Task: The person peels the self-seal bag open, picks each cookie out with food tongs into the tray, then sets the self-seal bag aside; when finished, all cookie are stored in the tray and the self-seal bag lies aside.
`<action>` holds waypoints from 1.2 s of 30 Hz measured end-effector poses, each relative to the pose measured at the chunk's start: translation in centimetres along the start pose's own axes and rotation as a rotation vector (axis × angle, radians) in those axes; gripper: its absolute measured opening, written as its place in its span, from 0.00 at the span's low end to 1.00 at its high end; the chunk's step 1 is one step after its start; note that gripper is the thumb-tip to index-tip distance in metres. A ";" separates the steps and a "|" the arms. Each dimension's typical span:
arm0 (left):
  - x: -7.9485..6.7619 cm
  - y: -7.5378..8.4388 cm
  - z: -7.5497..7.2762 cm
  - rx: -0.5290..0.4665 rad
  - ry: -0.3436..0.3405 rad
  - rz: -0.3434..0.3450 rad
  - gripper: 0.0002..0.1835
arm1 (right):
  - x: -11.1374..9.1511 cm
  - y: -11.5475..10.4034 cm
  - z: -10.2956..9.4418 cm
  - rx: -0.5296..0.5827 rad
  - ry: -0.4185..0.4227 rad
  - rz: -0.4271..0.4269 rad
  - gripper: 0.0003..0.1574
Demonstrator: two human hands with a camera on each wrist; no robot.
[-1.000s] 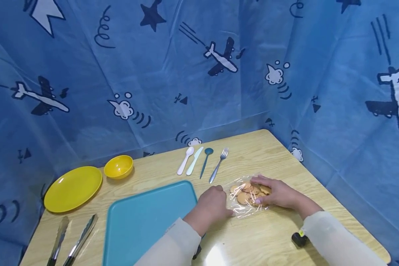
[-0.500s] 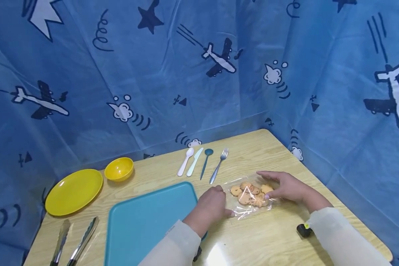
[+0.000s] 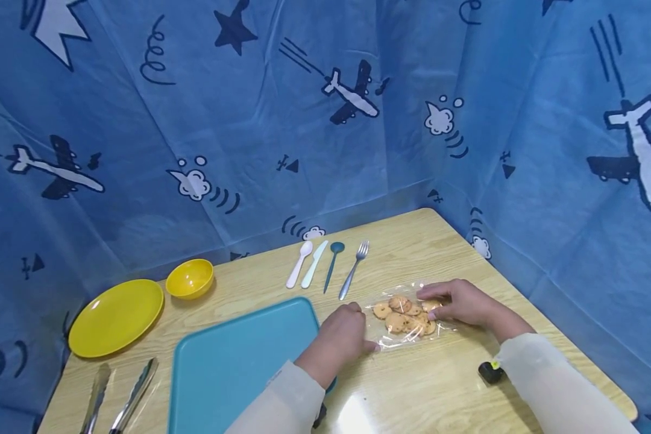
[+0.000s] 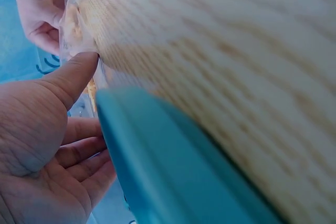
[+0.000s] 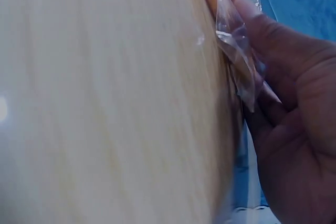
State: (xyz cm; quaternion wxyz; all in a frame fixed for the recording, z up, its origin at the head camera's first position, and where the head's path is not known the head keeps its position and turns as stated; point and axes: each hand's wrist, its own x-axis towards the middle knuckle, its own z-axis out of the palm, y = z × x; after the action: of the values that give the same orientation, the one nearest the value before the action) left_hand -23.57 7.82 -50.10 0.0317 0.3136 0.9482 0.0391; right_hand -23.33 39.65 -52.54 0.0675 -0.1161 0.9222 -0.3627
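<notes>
A clear plastic bag of cookies [image 3: 404,321] lies flat on the table, right of the teal tray [image 3: 239,355]. At the bag's left end is my left hand [image 3: 339,340]. Its straight thumb touches the near corner, and in the left wrist view its fingers stretch out loosely beside the tray's rim. My right hand [image 3: 463,304] holds the bag's right end, thumb on the near side and fingers over the far side. Crinkled plastic [image 5: 239,51] shows between thumb and fingers in the right wrist view.
Behind the bag lie a pale spoon [image 3: 300,264], a pale green knife [image 3: 314,264], a dark green spoon [image 3: 333,265] and a metal fork [image 3: 354,270]. Further left are a yellow bowl [image 3: 190,279], a yellow plate [image 3: 116,318] and metal tongs [image 3: 134,395]. A blue curtain [image 3: 282,120] surrounds the table.
My right hand has slid right off the middle of the cookies to the bag's right end, then slightly back left. The bag lies flatter. My left hand stays at its left end.
</notes>
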 end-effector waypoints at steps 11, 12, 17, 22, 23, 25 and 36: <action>-0.2 -0.1 -0.1 -0.014 0.000 0.004 0.29 | 0.6 -0.2 0.8 0.040 0.089 -0.024 0.10; -0.2 -0.1 -0.1 -0.013 -0.003 0.003 0.29 | 0.6 -0.2 0.9 0.035 0.101 -0.030 0.09; -0.1 0.0 0.1 0.006 -0.015 -0.005 0.32 | 0.5 -0.4 0.9 0.019 0.150 -0.065 0.07; -0.1 0.0 0.0 0.001 -0.014 -0.004 0.30 | 0.3 -0.5 0.7 0.057 0.166 -0.016 0.06; -0.1 0.0 0.0 -0.001 -0.014 -0.004 0.30 | 0.2 -0.5 0.7 0.054 0.165 -0.006 0.05; -0.1 0.0 -0.1 -0.005 -0.016 -0.004 0.29 | 0.2 -0.6 0.7 0.045 0.159 -0.007 0.04; -0.1 0.0 -0.1 -0.044 -0.033 -0.015 0.32 | 0.6 -1.7 0.3 -0.044 0.114 -0.127 0.07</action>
State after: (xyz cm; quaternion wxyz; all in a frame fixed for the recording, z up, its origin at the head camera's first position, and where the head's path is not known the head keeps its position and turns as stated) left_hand -23.50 7.74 -50.04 0.0546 0.3066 0.9487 0.0543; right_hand -23.59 38.04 -51.63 -0.0106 -0.1549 0.9231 -0.3519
